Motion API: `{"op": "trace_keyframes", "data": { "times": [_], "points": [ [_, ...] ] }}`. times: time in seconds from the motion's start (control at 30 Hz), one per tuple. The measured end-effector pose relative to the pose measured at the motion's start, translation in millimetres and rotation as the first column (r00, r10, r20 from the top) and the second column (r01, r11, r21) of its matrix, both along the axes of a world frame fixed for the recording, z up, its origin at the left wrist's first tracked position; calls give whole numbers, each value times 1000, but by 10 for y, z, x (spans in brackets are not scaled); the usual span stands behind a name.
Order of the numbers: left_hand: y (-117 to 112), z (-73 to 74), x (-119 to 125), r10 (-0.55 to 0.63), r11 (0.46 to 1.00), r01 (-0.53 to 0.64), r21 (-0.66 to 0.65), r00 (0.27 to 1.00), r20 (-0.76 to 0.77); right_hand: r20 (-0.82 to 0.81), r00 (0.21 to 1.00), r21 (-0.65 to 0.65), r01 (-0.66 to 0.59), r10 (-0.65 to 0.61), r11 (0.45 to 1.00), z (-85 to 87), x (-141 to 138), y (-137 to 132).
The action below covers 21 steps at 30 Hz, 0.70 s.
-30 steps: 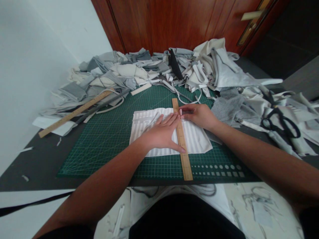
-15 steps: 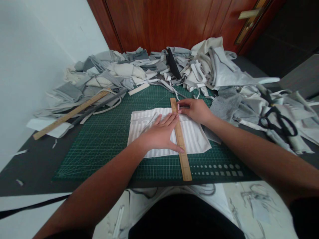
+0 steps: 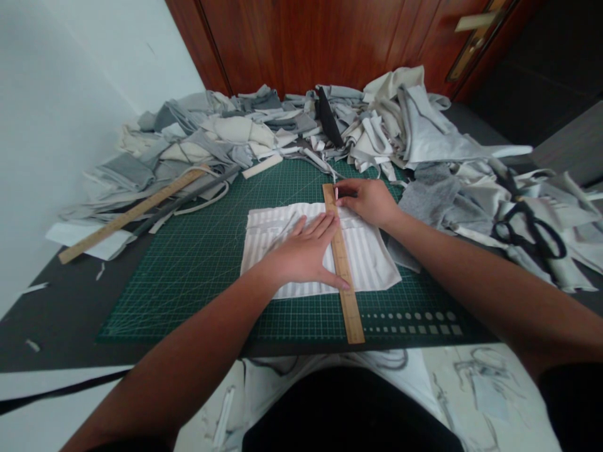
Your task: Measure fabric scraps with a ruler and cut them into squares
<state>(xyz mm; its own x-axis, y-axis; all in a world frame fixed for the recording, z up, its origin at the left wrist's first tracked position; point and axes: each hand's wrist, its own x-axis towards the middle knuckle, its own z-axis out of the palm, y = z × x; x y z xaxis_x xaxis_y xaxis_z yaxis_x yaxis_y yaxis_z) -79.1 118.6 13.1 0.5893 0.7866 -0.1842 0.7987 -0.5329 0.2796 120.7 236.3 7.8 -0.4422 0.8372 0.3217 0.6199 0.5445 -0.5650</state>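
A striped white and grey cloth piece (image 3: 370, 254) lies flat on a green cutting mat (image 3: 188, 270). Across it, running away from me, is a wooden ruler (image 3: 351, 307). My left hand (image 3: 308, 254) is spread flat over the cloth, its fingertips and thumb pressing on the ruler. At the ruler's far end, my right hand (image 3: 365, 199) pinches a short pale stick (image 3: 336, 193) that looks like chalk, held upright against the ruler's right edge. The stick's lower tip is too small to make out.
Fabric scraps (image 3: 277, 129) are heaped along the back against a wooden door (image 3: 306, 44). Black-handled scissors (image 3: 532, 229) lie on scraps at right. A second wooden ruler (image 3: 136, 213) rests at left. The dark table (image 3: 61, 314) borders a white wall (image 3: 70, 125).
My right hand has moved slightly away from me along the ruler's edge with the pale stick. The left hand stays pressed on the ruler and cloth.
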Motion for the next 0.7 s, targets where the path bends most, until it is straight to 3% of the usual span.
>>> {"op": "trace_keyframes", "data": {
  "times": [0.13,0.43,0.7],
  "points": [
    [5,-8,-3,-5,1000,5,3,1000,9,-28,1000,-10,5,-6,1000,-11,-1,25],
    [-12,36,12,7,1000,-7,-9,1000,-15,-157,987,-160,-71,45,985,-31,-39,158],
    [-8,37,15,12,1000,-12,-10,1000,-26,-182,983,-130,-37,13,991,-60,-61,234]
  ]
}}
